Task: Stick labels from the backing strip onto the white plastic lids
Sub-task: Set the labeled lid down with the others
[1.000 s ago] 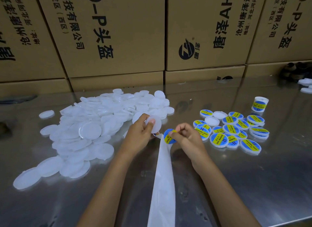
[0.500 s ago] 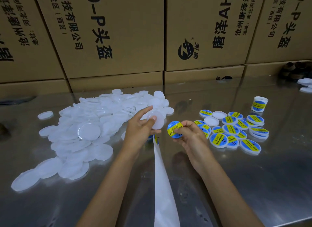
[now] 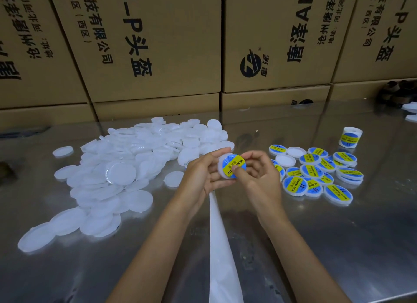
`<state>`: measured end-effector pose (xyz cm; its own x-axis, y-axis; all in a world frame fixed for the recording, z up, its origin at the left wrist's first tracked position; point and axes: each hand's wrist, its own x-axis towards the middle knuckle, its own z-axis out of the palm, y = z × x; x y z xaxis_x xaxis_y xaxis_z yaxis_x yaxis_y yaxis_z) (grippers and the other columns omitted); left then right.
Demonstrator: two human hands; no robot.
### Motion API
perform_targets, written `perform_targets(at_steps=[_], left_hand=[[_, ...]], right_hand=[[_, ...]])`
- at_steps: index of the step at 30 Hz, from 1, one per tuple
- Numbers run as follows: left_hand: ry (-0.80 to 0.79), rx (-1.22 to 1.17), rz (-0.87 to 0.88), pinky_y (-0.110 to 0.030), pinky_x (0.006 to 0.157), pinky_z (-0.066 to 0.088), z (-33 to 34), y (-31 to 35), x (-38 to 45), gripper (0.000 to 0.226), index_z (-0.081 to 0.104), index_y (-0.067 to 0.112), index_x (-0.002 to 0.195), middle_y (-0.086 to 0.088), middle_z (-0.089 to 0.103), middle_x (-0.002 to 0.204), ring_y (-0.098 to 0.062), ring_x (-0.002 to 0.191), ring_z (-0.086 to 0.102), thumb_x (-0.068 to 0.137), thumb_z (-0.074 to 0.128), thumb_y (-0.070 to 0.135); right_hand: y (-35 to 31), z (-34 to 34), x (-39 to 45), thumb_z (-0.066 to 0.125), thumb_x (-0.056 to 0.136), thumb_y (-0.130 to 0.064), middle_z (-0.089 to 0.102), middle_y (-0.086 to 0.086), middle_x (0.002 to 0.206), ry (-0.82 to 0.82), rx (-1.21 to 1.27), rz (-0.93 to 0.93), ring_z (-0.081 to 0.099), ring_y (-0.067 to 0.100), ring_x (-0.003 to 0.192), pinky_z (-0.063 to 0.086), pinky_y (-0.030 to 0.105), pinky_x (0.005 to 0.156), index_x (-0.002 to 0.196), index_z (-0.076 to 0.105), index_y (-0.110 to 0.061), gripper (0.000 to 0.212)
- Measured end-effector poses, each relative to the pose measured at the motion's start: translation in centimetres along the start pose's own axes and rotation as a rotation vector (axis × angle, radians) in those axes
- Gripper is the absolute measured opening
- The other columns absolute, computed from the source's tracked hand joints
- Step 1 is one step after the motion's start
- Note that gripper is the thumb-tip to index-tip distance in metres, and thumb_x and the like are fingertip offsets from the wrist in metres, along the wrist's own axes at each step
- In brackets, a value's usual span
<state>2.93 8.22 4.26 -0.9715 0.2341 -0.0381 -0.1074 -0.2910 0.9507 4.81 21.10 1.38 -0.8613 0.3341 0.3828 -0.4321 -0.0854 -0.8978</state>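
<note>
White plastic lid (image 3: 222, 167) gripped at rim by L hand (image 3: 203, 176), face up for access; R hand (image 3: 259, 178) thumb presses solder-paste label (image 3: 233, 166) flat, fingers curled.

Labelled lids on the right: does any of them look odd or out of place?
Yes. Among the labelled lids, two bare white lids lie without labels.

Glossy steel table (image 3: 338, 246) — matt cardboard boxes (image 3: 158, 43) — translucent plastic lids (image 3: 108, 178).
</note>
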Motion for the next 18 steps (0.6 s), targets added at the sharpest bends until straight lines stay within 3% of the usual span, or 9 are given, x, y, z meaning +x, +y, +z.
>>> perform_targets(at_steps=[8, 18], left_hand=[[-0.007, 0.068, 0.011, -0.039, 0.083, 0.062, 0.05, 0.06, -0.22, 0.04, 0.072, 0.016, 0.118, -0.015, 0.075, 0.111, -0.033, 0.102, 0.073, 0.1, 0.038, 0.008], [-0.011, 0.164, 0.085, -0.026, 0.071, 0.059, 0.27, 0.03, -0.75, 0.042, 0.072, 0.017, 0.121, -0.012, 0.076, 0.103, -0.021, 0.084, 0.072, 0.093, 0.052, -0.006]], right_hand=[[0.1, 0.24, -0.18, 0.068, 0.081, 0.012, 0.067, -0.014, 0.075, -0.009, -0.084, -0.068, 0.065, 0.003, 0.069, 0.053, 0.017, 0.063, 0.088, 0.058, -0.018, 0.033], [0.49, 0.11, -0.15, 0.069, 0.081, 0.012, 0.066, -0.018, 0.075, -0.034, -0.097, -0.092, 0.062, 0.001, 0.067, 0.052, 0.016, 0.062, 0.089, 0.057, -0.018, 0.033]])
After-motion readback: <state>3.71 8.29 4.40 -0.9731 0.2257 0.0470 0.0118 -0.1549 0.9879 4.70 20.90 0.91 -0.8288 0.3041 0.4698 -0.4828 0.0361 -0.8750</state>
